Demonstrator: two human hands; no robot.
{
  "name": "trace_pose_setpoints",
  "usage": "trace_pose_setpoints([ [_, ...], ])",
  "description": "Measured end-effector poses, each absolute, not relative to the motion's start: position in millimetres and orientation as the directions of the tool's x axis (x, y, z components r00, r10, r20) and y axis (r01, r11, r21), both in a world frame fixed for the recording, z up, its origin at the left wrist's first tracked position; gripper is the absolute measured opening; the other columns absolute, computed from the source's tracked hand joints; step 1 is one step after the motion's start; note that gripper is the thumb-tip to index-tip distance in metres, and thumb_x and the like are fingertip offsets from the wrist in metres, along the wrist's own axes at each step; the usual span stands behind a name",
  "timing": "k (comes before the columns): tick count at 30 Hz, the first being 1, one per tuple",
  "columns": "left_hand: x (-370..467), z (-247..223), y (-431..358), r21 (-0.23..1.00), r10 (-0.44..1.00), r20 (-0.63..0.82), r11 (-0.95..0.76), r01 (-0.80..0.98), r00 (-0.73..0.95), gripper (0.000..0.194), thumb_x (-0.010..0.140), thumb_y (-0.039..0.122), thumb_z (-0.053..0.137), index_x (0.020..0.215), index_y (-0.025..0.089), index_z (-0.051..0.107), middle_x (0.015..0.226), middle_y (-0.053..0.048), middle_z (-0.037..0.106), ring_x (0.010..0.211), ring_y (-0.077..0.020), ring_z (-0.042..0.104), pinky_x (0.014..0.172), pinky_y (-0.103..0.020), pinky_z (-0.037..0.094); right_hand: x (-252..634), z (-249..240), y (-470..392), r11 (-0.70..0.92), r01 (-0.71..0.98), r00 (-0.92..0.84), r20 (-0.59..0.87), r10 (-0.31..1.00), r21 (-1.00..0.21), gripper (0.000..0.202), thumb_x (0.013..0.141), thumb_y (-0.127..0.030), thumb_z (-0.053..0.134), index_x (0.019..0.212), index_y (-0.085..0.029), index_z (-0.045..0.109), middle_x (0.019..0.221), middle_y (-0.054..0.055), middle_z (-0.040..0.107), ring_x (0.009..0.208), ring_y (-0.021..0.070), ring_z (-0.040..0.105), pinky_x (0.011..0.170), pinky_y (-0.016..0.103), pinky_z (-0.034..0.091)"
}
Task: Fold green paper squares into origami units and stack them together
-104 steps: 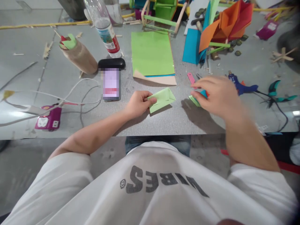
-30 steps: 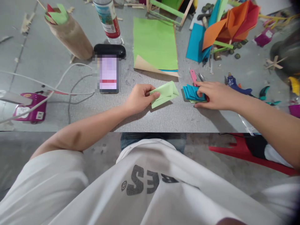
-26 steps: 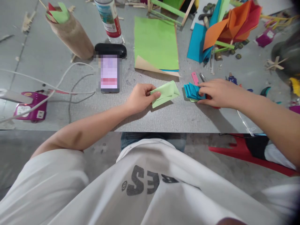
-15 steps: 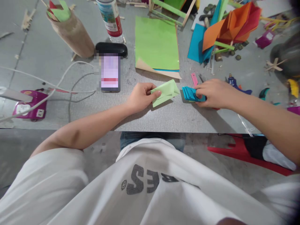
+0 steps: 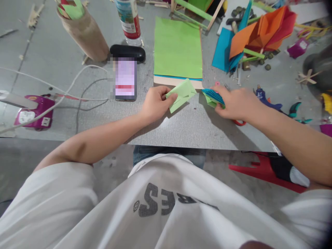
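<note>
Between the thumb and fingers of my left hand [image 5: 158, 103] is a folded light green paper [image 5: 182, 95], tilted up above the table. My right hand [image 5: 234, 102] is closed on a stack of folded blue papers [image 5: 212, 95], and a light green folded piece [image 5: 210, 102] shows beneath the blue layers. The two hands are apart, with the papers' near ends close together. Behind them lies a pile of square paper sheets [image 5: 178, 48], bright green on top, with blue and tan edges showing at the front.
A phone [image 5: 125, 79] lies left of the sheets beside a black case [image 5: 128, 53] and a water bottle [image 5: 129, 22]. Orange and blue folded paper [image 5: 259, 31] stands back right. Near my right wrist are red scissors handles [image 5: 239, 122] and a blue glue gun [image 5: 267, 97].
My right hand has raised and tilted the blue stack, exposing the green piece under it. The green paper in my left hand tips more upright. The tan sheet's curled edge now appears flatter.
</note>
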State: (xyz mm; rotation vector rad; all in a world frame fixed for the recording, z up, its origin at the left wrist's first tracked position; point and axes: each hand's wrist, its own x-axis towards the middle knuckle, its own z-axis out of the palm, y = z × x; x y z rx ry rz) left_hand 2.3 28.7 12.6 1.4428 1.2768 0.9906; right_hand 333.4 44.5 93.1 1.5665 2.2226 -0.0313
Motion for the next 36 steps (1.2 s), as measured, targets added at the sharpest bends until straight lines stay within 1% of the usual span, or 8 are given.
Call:
trace_pose_setpoints([
  [3, 2.5, 11.8, 29.4, 0.963, 0.997, 0.027, -0.046, 0.267, 0.074, 0.012, 0.111, 0.029, 0.082, 0.102, 0.025, 0.074, 0.066, 0.005, 0.053, 0.061, -0.0145, 0.045, 0.063, -0.033, 0.033, 327.7, 101.9, 47.3, 0.256, 0.956, -0.198, -0.329, 0.923, 0.144, 0.084, 0.116, -0.046, 0.058, 0.194, -0.021, 0.042, 0.123, 0.025, 0.090, 0.107, 0.0503, 0.084, 0.099, 0.061, 0.061],
  [7, 5.5, 15.4, 22.9, 0.939, 0.993, 0.114, -0.116, 0.325, 0.024, 0.015, 0.107, 0.025, 0.083, 0.113, 0.027, 0.069, 0.083, 0.001, 0.068, 0.073, -0.0188, 0.060, 0.072, -0.035, 0.041, 315.6, 109.3, 52.9, 0.131, 0.991, -0.133, -0.168, 0.977, -0.023, 0.077, 0.118, -0.041, 0.056, 0.191, -0.020, 0.047, 0.141, 0.026, 0.086, 0.117, 0.0485, 0.084, 0.099, 0.058, 0.066],
  [16, 24.4, 14.4, 4.3, 0.962, 0.987, 0.086, -0.118, 0.248, 0.135, 0.038, 0.102, 0.015, 0.083, 0.098, 0.029, 0.048, 0.083, 0.006, 0.059, 0.071, -0.0153, 0.051, 0.072, -0.035, 0.038, 255.8, 54.7, 37.6, 0.319, 0.917, -0.276, 0.196, 0.941, -0.241, 0.086, 0.118, -0.044, 0.054, 0.200, -0.027, 0.034, 0.156, 0.022, 0.082, 0.138, 0.0486, 0.081, 0.113, 0.066, 0.069],
  [22, 26.8, 13.7, 1.8, 0.999, 0.967, 0.010, -0.019, 0.031, 0.253, 0.033, 0.113, 0.026, 0.078, 0.094, 0.027, 0.050, 0.092, 0.002, 0.064, 0.081, -0.0151, 0.061, 0.074, -0.031, 0.050, 218.2, 54.9, 1.3, 0.343, 0.904, -0.315, 0.144, 0.938, -0.254, 0.106, 0.113, -0.046, 0.066, 0.207, -0.033, 0.017, 0.193, 0.021, 0.061, 0.166, 0.0605, 0.069, 0.130, 0.082, 0.061],
  [27, 17.3, 6.3, 7.2, 0.997, 0.958, 0.047, -0.061, 0.040, 0.283, 0.034, 0.118, 0.046, 0.079, 0.099, 0.025, 0.060, 0.094, 0.000, 0.063, 0.086, -0.0165, 0.060, 0.078, -0.031, 0.053, 218.6, 48.2, -10.9, 0.375, 0.866, -0.354, 0.124, 0.927, -0.329, 0.111, 0.114, -0.049, 0.069, 0.207, -0.042, 0.008, 0.197, 0.015, 0.058, 0.166, 0.0574, 0.072, 0.128, 0.081, 0.066],
  [29, 12.9, 0.6, 10.0, 0.995, 0.943, 0.086, -0.097, 0.019, 0.320, 0.040, 0.116, 0.058, 0.081, 0.102, 0.025, 0.063, 0.098, -0.001, 0.064, 0.090, -0.0178, 0.062, 0.079, -0.032, 0.054, 223.6, 38.1, -10.5, 0.367, 0.810, -0.336, 0.150, 0.930, -0.458, 0.104, 0.117, -0.049, 0.065, 0.207, -0.041, 0.013, 0.194, 0.015, 0.062, 0.164, 0.0540, 0.073, 0.128, 0.078, 0.067],
  [32, 8.0, -7.6, 14.3, 0.993, 0.934, 0.115, -0.120, -0.007, 0.337, 0.054, 0.110, 0.073, 0.086, 0.101, 0.025, 0.064, 0.097, -0.001, 0.064, 0.090, -0.0179, 0.062, 0.076, -0.031, 0.052, 231.2, 18.6, -4.6, 0.416, 0.599, -0.318, 0.274, 0.908, -0.684, 0.088, 0.116, -0.052, 0.067, 0.198, -0.031, 0.040, 0.180, 0.018, 0.073, 0.158, 0.0501, 0.077, 0.131, 0.073, 0.068],
  [36, 5.1, -14.7, 19.4, 0.993, 0.947, 0.106, -0.085, -0.080, 0.305, 0.063, 0.103, 0.075, 0.096, 0.099, 0.026, 0.057, 0.090, 0.002, 0.061, 0.082, -0.0152, 0.060, 0.073, -0.029, 0.052, 234.3, 1.0, 3.5, 0.413, 0.406, -0.276, 0.322, 0.906, -0.815, 0.085, 0.109, -0.056, 0.084, 0.183, -0.027, 0.056, 0.166, 0.017, 0.080, 0.141, 0.0441, 0.084, 0.121, 0.065, 0.075],
])
